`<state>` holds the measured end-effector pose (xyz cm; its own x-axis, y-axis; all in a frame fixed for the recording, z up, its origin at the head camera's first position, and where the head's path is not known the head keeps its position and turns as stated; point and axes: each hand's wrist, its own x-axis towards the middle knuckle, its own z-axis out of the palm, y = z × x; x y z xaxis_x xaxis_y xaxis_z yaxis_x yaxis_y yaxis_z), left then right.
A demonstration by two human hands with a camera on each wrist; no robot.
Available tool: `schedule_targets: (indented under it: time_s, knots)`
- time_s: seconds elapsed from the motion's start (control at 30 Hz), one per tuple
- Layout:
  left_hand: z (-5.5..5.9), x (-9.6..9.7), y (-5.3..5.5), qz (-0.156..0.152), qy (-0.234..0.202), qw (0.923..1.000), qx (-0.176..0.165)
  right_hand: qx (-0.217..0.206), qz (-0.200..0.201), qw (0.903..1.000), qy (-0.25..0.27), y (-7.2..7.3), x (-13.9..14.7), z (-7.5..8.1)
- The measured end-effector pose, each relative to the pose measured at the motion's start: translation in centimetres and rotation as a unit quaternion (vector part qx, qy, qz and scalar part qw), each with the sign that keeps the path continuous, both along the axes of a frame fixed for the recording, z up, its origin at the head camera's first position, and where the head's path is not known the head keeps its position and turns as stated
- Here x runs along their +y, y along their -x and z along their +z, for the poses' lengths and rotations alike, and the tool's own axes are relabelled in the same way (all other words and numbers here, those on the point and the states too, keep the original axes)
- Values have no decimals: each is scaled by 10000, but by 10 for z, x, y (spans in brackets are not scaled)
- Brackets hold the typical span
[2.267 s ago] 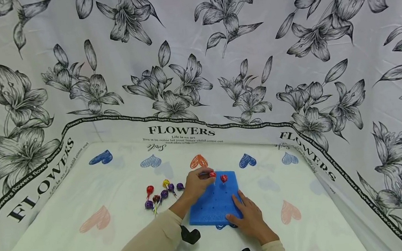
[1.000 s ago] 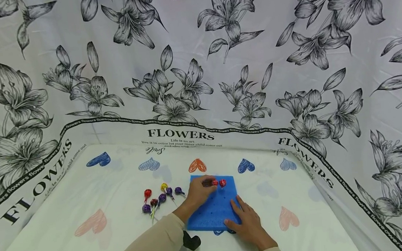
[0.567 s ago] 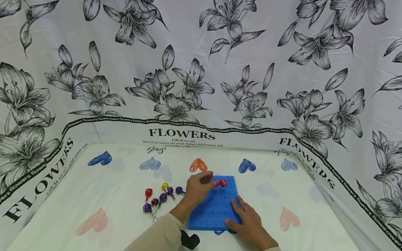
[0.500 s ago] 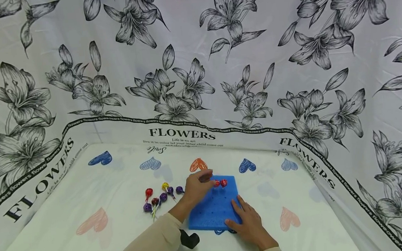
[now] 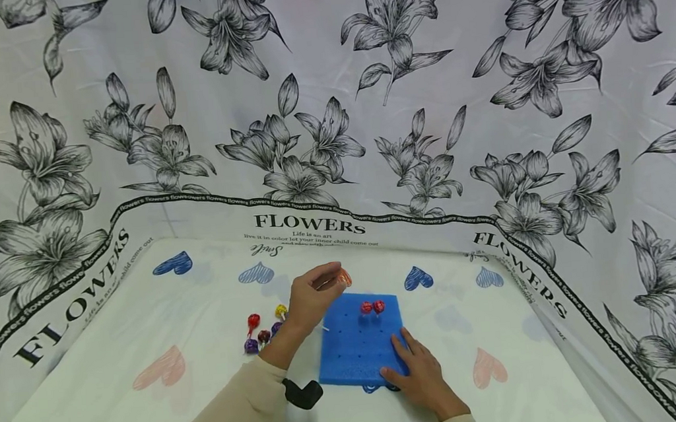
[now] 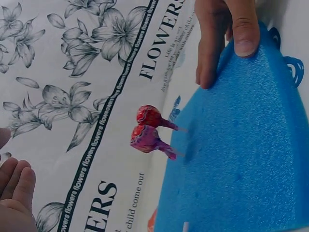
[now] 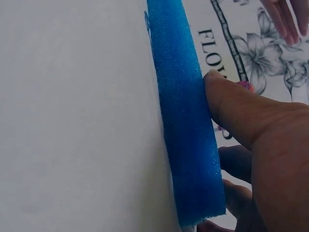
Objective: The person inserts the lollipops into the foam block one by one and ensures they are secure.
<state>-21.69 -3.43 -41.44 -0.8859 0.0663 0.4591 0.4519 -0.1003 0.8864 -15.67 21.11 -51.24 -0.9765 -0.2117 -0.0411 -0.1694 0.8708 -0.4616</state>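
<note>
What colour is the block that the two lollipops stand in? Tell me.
Blue; the block shows best in the head view.

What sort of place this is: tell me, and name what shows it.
Probably a makeshift tabletop workspace indoors: a flower-printed curtain rises behind, white heart-printed cloth is spread flat before it, and a blue foam block there holds two red lollipops.

The head view is bright, with a faint shadow on the white tablecloth (image 5: 542, 380) near 6 o'clock. The right wrist view is dim, its blue foam board (image 7: 186, 111) brightest near 12 o'clock. The left wrist view looks fuzzy.
</note>
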Motion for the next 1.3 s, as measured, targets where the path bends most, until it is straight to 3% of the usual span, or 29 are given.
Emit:
schedule_targets:
  time_s: [0.1,0.23,0.67,0.93,1.03,1.3]
  knots:
    - [16,-8,-9,-128,-74,9999,4,-20,-7,10000,-27,0,0,0]
    - [26,-18,-15,-123,-99,9998,-83,10,16,10000,16,1,0,0]
    - [30,-52,-25,183,-138,9997,87,-37,-36,10000,41,0,-1,2]
    - [8,-82,-15,528,-159,9983,168,29,-37,10000,-21,0,-1,0]
    - [2,-91,-17,755,-98,9971,56,10,-25,10000,-8,-1,-1,-1]
    - [-21,-109,-25,992,35,9942,-421,102,50,9999,-97,1,1,-2]
